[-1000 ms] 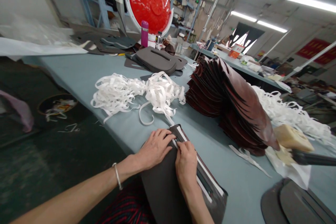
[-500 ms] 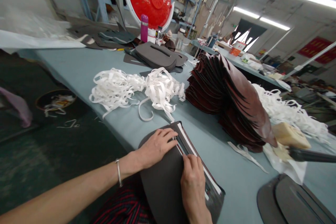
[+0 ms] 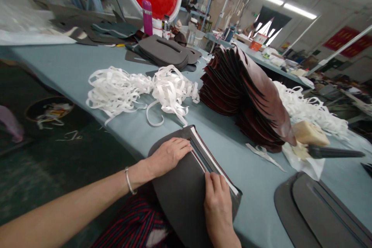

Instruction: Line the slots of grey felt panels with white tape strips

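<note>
White strips (image 3: 139,91) lie heaped at left. A left hand (image 3: 167,155) lies flat and open, gripping nothing, on a grey panel (image 3: 180,197) at the table's (image 3: 72,69) near edge. The right hand (image 3: 217,201) presses bent fingertips beside its tape (image 3: 215,162), grip unclear. A brown stack (image 3: 250,100) stands at right.

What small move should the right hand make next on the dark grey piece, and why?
Probably slide the right hand a little along the slot toward its near end, pressing down. Its fingertips rest beside the white strip partway along, and the strip runs on past them to the near corner. The left hand lies flat at the far end, steadying the dark grey piece.
</note>
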Demonstrator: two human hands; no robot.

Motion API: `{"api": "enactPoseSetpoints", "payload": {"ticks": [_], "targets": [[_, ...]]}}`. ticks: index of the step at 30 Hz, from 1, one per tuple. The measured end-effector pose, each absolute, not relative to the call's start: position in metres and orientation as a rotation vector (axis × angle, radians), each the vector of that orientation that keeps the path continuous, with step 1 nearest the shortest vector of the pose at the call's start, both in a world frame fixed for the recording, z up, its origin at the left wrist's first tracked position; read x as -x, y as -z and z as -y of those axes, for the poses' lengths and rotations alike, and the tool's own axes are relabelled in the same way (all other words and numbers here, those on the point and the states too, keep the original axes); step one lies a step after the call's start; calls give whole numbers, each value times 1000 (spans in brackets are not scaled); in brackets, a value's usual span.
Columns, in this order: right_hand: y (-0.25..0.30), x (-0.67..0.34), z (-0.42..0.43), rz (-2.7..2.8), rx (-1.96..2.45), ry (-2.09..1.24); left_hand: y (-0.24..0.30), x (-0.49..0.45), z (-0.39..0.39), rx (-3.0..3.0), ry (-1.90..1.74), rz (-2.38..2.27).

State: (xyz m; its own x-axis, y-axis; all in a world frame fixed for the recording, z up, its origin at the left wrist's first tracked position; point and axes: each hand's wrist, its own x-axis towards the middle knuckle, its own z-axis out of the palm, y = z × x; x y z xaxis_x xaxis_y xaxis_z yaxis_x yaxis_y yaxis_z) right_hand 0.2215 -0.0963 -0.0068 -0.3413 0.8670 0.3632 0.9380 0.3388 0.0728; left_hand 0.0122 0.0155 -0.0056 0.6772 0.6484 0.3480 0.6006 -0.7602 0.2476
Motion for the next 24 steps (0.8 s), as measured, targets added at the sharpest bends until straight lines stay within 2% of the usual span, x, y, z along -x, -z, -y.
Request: {"api": "enactPoseSetpoints", "payload": {"ticks": [8,13,19,24], "targets": [[3,-260,142,2333,1660,283,19,-9,-16,-2760,-688,-962],[4,-261,134,2046,1695,73,25,-9,-17,-2735,-699,-982],[1,-261,129,1880,1712,-95,13,-27,2,-2736,-702,-1060],[-3,-265,132,1749,1701,-262,-1,-60,32,-2707,-732,-930]]}}
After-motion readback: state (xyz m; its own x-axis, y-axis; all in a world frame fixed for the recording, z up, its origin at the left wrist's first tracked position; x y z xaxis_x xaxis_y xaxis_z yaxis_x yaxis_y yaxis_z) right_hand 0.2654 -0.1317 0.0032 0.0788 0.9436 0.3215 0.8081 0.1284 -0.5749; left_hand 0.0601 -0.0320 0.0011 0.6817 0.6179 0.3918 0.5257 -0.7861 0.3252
